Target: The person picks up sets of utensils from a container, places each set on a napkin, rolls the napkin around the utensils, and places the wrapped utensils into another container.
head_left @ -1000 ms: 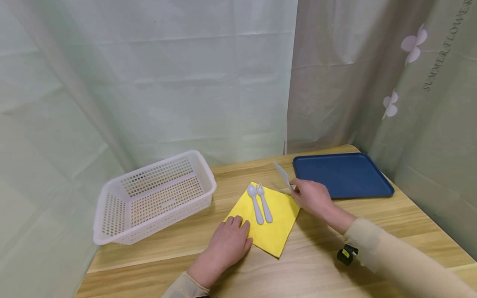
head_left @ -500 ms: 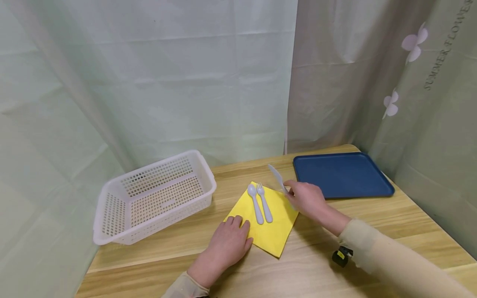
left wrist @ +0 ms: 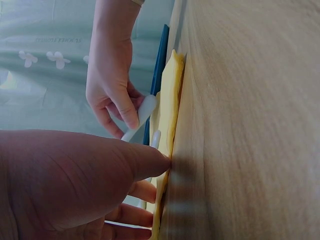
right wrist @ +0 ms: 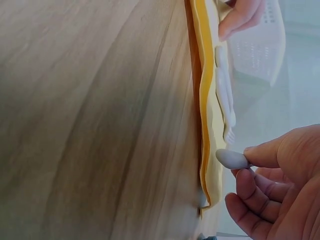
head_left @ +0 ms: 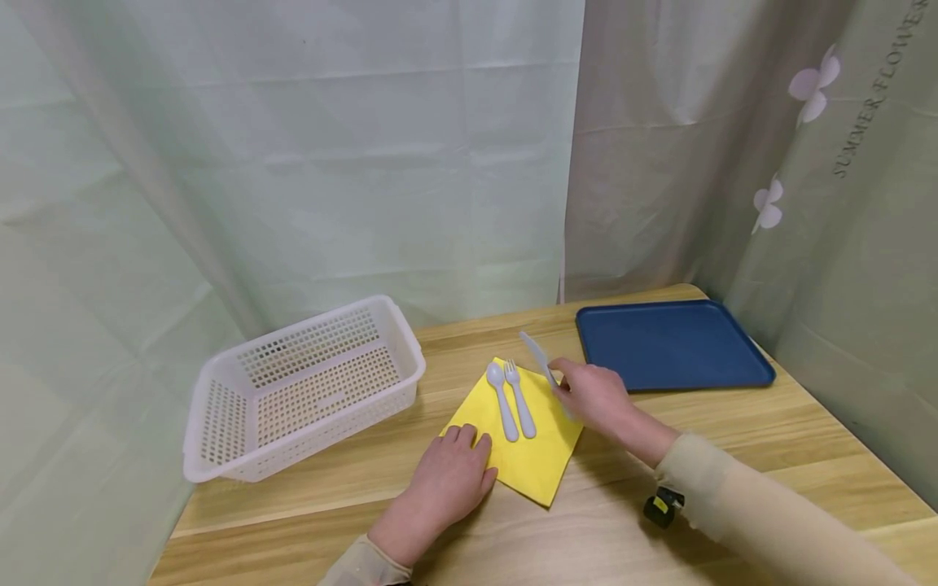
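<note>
A folded yellow napkin point(head_left: 538, 464) lies on the wooden table, turned cornerwise. Side by side on it are a pale spoon point(head_left: 501, 403) and a pale fork point(head_left: 521, 400). My left hand point(head_left: 456, 472) rests on the napkin's left corner with its fingers extended. Over the napkin's right part, my right hand point(head_left: 595, 397) pinches a pale table knife point(head_left: 538, 355) between thumb and fingers, its blade pointing away and to the left. In the right wrist view the rounded handle end of the knife point(right wrist: 232, 159) shows just above the napkin point(right wrist: 214, 165).
A white perforated basket point(head_left: 410, 382) stands at the left of the table. At the back right lies a dark blue tray point(head_left: 674, 346). Pale curtains point(head_left: 381, 163) hang close around the table point(head_left: 308, 521).
My right hand has moved left with the knife, bringing it over the napkin and closer to the fork. The left hand, spoon and fork have stayed in place.
</note>
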Tool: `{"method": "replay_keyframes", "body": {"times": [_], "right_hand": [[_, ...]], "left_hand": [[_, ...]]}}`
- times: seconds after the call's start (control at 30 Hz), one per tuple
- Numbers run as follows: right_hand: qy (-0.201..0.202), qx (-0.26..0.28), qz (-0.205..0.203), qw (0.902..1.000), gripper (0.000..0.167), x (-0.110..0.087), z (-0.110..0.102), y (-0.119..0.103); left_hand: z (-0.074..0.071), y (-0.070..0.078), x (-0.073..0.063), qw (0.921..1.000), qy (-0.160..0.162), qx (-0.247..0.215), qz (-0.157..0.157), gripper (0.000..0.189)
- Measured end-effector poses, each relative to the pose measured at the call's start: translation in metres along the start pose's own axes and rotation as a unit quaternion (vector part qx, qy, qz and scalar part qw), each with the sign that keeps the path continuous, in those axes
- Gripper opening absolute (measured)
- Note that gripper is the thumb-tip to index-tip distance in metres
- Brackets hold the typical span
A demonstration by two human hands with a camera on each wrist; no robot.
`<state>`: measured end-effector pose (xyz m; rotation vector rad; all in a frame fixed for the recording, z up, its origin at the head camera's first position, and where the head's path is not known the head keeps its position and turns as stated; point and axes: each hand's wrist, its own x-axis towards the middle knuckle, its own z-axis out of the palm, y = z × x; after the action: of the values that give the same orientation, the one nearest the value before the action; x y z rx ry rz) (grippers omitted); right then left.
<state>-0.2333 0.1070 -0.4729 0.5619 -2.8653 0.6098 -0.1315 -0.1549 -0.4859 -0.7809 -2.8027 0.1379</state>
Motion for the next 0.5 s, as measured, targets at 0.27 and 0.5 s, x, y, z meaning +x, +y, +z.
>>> {"method": "replay_keyframes", "body": {"times": [0.27, 0.5], "right_hand": [[-0.018, -0.009, 0.010, 0.9998, 0.038, 0.0027, 0.0061, -0.0034], [-0.026, 0.006, 0.014, 0.9995, 0.037, 0.0030, 0.0100, -0.0053]], "left_hand": [[-0.0007, 0.0002, -0.0001, 1.0000, -0.004, 0.000, -0.002, 0.045], [-0.0008, 0.0000, -0.0003, 1.0000, -0.005, 0.001, -0.002, 0.045]]}}
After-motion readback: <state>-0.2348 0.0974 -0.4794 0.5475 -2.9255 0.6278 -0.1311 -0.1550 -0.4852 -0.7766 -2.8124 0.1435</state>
